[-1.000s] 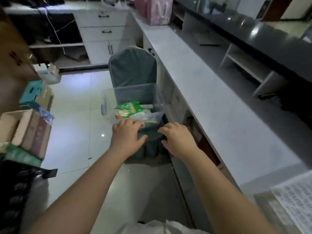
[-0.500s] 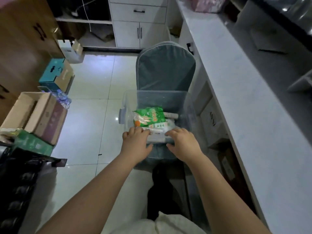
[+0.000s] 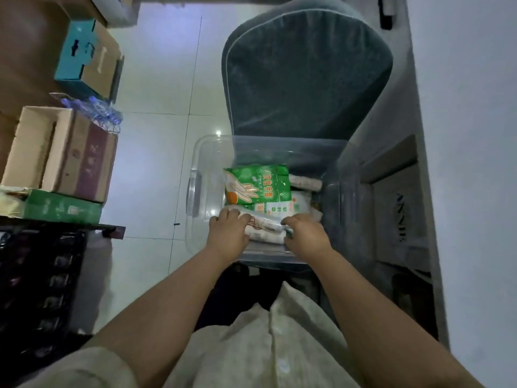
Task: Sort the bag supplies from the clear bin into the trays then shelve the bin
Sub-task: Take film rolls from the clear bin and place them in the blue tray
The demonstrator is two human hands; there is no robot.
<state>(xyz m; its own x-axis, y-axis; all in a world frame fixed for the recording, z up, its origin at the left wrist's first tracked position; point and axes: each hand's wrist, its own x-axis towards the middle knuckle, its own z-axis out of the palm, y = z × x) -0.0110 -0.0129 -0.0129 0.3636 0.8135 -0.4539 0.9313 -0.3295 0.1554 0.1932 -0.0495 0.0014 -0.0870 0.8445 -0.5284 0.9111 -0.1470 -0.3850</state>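
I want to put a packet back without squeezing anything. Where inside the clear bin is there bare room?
The clear bin is bare along its left side, between the left wall and the green packet. The middle and right are crowded with packets, and the left hand and right hand occupy the near edge.

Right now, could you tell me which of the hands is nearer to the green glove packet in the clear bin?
Left. The left hand lies just below the green glove packet, knuckles near its lower left corner. The right hand lies farther off, below and to its right.
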